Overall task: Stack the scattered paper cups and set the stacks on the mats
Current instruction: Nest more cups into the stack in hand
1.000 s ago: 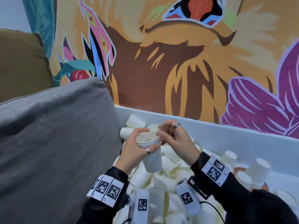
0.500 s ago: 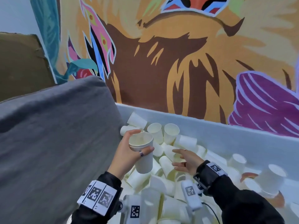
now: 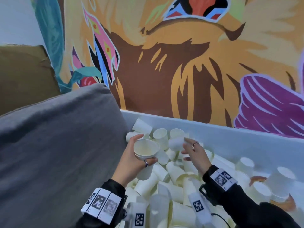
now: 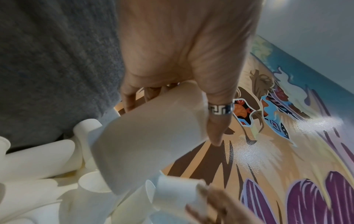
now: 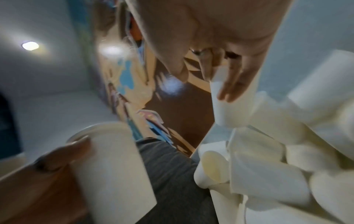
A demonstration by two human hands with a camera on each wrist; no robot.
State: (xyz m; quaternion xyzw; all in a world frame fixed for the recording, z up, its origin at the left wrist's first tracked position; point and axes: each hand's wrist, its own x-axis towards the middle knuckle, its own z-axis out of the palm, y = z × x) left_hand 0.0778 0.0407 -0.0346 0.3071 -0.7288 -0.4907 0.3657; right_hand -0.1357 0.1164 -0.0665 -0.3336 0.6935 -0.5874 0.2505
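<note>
Now the right hand (image 3: 195, 155) has pinched a loose cup (image 3: 176, 143), left hand (image 3: 131, 163) still gripping the stack (image 3: 145, 155).

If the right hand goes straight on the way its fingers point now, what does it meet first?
The right hand already has a loose cup at its fingertips. Beyond that cup, it would likely meet the upright cups near the bin's far wall, though depth is unclear.

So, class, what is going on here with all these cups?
A person is gathering white paper cups from a pile in a pale bin. The left hand grips a short stack of cups, mouth up. The right hand holds a single cup beside it. No mats are in view.
</note>
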